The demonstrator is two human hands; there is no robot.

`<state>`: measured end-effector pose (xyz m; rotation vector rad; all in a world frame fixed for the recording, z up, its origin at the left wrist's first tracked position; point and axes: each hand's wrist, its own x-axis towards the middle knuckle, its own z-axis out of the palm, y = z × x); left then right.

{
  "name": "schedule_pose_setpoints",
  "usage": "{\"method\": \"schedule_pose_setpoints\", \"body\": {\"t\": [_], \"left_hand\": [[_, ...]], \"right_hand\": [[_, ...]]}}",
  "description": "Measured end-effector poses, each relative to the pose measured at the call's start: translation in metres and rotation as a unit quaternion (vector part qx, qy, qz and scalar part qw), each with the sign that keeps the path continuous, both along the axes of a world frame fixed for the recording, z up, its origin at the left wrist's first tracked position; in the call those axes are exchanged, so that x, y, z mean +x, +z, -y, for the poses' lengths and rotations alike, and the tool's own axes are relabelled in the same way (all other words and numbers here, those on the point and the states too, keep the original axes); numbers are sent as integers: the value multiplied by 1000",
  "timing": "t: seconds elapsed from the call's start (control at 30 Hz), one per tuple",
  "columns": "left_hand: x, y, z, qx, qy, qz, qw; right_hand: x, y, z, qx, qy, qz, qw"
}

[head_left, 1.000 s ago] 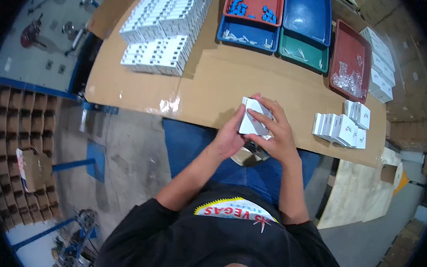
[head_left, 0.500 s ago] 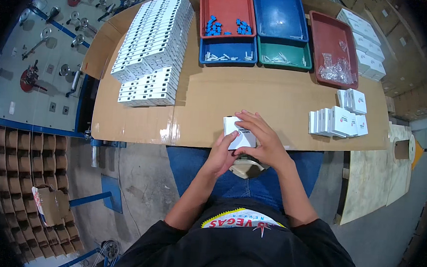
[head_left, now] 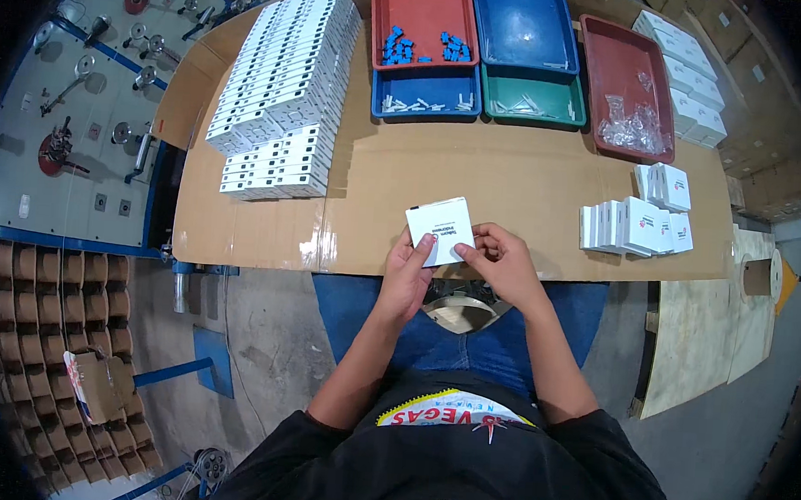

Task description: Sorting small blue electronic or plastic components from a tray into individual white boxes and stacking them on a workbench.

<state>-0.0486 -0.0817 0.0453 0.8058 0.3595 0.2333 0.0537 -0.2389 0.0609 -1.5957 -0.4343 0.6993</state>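
White carton (head_left: 440,230) is now lying flatter at the cardboard-covered table's (head_left: 515,179) near edge, both the left hand (head_left: 410,273) and right hand (head_left: 501,261) pinching it; folding is seemingly finishing.

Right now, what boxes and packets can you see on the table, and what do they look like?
Small box: flat white square, dark label, held by the left hand and right hand at the near table edge.
Big stack of boxes: white, in rows, far left.
Small box group: white, red marks, right.
White cartons: far right.
Clear packets: in the red tray.
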Motion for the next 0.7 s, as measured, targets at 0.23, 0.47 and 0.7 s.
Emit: {"method": "schedule_pose_setpoints", "body": {"t": [0.23, 0.47, 0.7], "left_hand": [[0, -1, -10, -9, 3, 5, 1000], [-2, -8, -15, -34, -14, 17, 999], [-7, -7, -22, -48, -29, 34, 998]], "right_hand": [[1, 15, -3, 23, 30, -117, 992], [-6, 28, -4, -28, 57, -62, 996], [-28, 47, -10, -129, 7, 197, 972]]}}
